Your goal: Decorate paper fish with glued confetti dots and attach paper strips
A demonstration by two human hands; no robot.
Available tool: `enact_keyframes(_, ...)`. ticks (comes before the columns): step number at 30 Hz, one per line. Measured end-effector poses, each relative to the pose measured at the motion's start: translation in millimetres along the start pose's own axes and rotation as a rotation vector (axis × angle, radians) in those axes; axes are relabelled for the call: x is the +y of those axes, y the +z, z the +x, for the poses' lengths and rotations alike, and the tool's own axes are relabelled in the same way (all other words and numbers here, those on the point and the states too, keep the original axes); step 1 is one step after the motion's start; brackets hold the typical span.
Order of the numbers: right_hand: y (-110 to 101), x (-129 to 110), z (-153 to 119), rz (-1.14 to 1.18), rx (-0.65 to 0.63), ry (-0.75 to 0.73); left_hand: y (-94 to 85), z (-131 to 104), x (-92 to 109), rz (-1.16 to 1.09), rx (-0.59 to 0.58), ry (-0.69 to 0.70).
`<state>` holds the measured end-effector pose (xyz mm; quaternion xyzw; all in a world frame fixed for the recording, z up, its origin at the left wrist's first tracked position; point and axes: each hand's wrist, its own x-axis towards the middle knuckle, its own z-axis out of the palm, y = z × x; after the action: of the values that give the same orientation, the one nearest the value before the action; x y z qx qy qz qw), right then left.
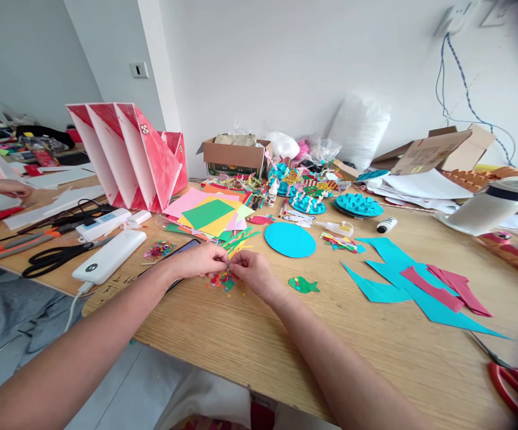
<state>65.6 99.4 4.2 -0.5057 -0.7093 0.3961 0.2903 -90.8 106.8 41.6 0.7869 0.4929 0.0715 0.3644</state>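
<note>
My left hand [203, 260] and my right hand [252, 272] meet above a small pile of colourful paper bits [224, 280]. The fingers of both are pinched together; what lies between the fingertips is too small to make out. Thin green and yellow paper strips [240, 240] fan out just behind the fingertips. A blue paper oval [290, 239] lies beyond my right hand, and a green paper fish [304, 285] with coloured dots is to its right. Under my left wrist a dark phone [182, 248] is partly hidden.
Stacked coloured paper [207, 214] lies behind my hands. Black scissors [57, 255] and a white power bank [109, 257] are left, blue paper scraps [420, 286] and red-handled scissors [509, 379] right. Another person's hand [11, 189] shows at far left.
</note>
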Motion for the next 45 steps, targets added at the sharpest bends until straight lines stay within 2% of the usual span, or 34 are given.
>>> enact_keyframes(7, -10, 2, 1, -0.078, -0.031, -0.062, -1.0, 1, -2, 0.025, 0.004, 0.022)
enact_keyframes(12, -20, 6, -1, -0.204, -0.069, -0.115, -2.3, -2, 4, 0.177, -0.021, 0.012)
enact_keyframes(20, -6, 4, -4, -0.307, -0.188, -0.272, -1.0, -1, 6, 0.349, 0.017, 0.015)
enact_keyframes(24, -4, 5, -5, -0.488, -0.140, -0.385, -4.3, -3, 7, 0.397, -0.009, 0.031)
enact_keyframes(28, -8, 6, -4, -0.548, -0.079, -0.375, -7.8, -8, 7, 0.423, -0.032, 0.069)
enact_keyframes(34, 2, -1, -8, -0.533, -0.126, -0.528, -9.9, -12, 6, 0.470, -0.033, 0.060)
enact_keyframes(36, 6, -4, -11, -0.563, -0.139, -0.512, -10.4, -13, 7, 0.484, 0.011, 0.062)
enact_keyframes(39, 8, -8, -14, -0.636, -0.154, -0.389, -10.6, -13, 8, 0.502, 0.052, 0.090)
enact_keyframes(45, 7, -17, -14, -0.690, -0.174, -0.259, -7.1, -10, 5, 0.494, 0.022, 0.086)
